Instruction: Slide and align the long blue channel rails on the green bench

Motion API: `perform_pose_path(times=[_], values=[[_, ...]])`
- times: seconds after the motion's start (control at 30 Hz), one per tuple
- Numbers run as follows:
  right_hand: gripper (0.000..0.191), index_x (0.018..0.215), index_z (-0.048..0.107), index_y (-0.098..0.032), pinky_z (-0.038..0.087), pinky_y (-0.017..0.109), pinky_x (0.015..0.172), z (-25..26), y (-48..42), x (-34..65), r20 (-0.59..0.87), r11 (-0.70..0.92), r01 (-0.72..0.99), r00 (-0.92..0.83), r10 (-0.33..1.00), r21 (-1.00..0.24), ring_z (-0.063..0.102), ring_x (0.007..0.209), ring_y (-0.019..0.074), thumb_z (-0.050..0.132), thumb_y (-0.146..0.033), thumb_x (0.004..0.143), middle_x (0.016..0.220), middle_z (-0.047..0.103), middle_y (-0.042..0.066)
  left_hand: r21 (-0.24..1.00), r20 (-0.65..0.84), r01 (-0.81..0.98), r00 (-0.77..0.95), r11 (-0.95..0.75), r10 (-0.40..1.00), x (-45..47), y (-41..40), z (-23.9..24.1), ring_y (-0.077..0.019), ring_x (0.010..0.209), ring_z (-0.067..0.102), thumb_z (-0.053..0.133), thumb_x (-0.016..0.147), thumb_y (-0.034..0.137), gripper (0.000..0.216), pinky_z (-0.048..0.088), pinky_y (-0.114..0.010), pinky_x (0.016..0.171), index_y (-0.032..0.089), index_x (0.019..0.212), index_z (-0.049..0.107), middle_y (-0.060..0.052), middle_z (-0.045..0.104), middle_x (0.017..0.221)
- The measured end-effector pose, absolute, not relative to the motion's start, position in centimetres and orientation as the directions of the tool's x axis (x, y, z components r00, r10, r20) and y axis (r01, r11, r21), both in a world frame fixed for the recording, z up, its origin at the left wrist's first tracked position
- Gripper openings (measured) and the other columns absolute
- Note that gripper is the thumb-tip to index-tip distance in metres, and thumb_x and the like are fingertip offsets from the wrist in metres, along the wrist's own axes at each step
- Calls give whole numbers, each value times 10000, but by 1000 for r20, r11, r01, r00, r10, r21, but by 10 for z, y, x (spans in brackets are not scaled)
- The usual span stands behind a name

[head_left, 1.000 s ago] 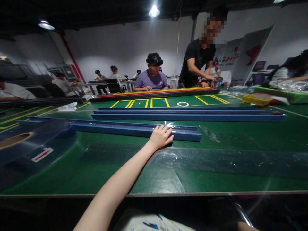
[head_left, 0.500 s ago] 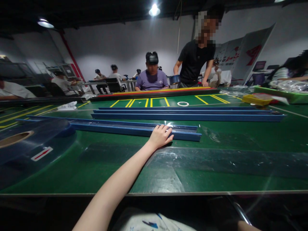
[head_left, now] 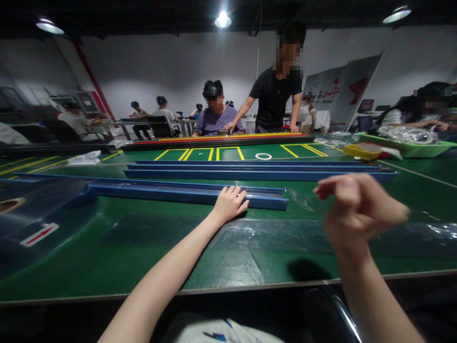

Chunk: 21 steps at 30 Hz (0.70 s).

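Observation:
My left hand (head_left: pixel 229 204) is closed over the near wall of a blue U-shaped channel (head_left: pixel 160 192), close to its right end. Its fingertips reach into the channel, and the thumb lies along the outer side. To the right, my right hand (head_left: pixel 357 207) is raised above the table with its fingers curled in; motion blurs it a little, and no object shows in it. A strip of clear plastic film (head_left: pixel 278 233) lies flat on the table below both hands. More blue channels (head_left: pixel 250 175) lie side by side just beyond the held one.
On the left lies a large roll of clear film (head_left: pixel 53 205) with a red-arrow label. Further back are a white ring (head_left: pixel 263 156), red, yellow and black strips (head_left: pixel 228 139), a yellow tray (head_left: pixel 362 151) and a green tray (head_left: pixel 403 148). Co-workers sit and stand across the table.
My right hand has risen from the lower right edge to above the table. My left hand stays on the channel. The standing person's hand has lowered to the strips. My view has turned slightly right.

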State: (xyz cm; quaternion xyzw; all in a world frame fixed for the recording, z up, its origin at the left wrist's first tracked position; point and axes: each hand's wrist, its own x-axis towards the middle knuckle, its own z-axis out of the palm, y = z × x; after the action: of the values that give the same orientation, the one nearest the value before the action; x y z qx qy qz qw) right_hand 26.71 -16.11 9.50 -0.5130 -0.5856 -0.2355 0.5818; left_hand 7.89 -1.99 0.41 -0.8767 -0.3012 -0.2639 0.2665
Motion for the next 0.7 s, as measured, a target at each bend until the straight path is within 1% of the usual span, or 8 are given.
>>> perform_pose_path(times=[0.07,0.1,0.23,0.33,0.4,0.47,0.6,0.7], values=[[383,634,624,-184,359,251,549,87,-134,277,905,274,908,203,374,-317,533,564,127,370,-329,880,572,580,18,-300,643,693,655,-656,397,80,-19,3,-227,832,556,398,888,369,297,379,-350,710,160,895,611,-95,636,890],[419,609,619,-183,332,251,528,80,-119,283,882,207,929,197,429,-308,534,549,130,342,-339,882,569,592,28,-297,653,705,642,-644,402,80,-19,3,-229,819,557,403,885,364,292,378,-351,707,159,866,610,-95,635,865],[442,682,646,-176,271,251,522,46,-79,304,729,-41,974,194,656,-222,570,621,148,296,-343,896,689,663,68,-299,682,740,607,-603,408,82,-19,2,-233,780,556,405,883,358,293,374,-359,701,155,808,603,-96,622,793],[432,729,643,-184,264,254,538,32,-79,306,614,-98,988,149,775,-115,575,656,154,288,-346,914,744,673,73,-307,683,743,607,-594,406,81,-20,2,-240,791,554,392,887,363,307,375,-368,708,153,812,602,-99,623,809],[417,751,639,-187,283,258,567,30,-84,302,554,-79,996,84,828,-33,578,683,165,294,-351,917,744,668,76,-310,672,731,621,-609,403,81,-20,3,-242,821,555,387,890,365,308,379,-374,726,152,848,605,-106,631,869],[406,777,642,-184,312,263,605,29,-88,298,518,-48,999,34,855,15,583,722,177,299,-351,917,756,665,82,-318,661,701,646,-639,381,80,-19,3,-241,870,554,387,893,361,307,381,-378,761,150,925,606,-112,635,955],[375,858,656,-177,375,271,700,26,-88,294,505,59,998,-47,862,-8,591,823,191,329,-353,906,862,679,95,-362,651,610,707,-705,278,80,-15,0,-238,1013,537,387,900,342,337,371,-376,848,149,1105,571,-113,605,1138],[323,974,642,-168,398,290,814,20,-84,292,518,284,958,-223,826,-40,582,936,195,377,-332,887,994,675,93,-381,637,567,733,-730,237,79,-14,-1,-234,1088,514,389,901,334,354,360,-375,888,153,1161,549,-109,583,1201]])
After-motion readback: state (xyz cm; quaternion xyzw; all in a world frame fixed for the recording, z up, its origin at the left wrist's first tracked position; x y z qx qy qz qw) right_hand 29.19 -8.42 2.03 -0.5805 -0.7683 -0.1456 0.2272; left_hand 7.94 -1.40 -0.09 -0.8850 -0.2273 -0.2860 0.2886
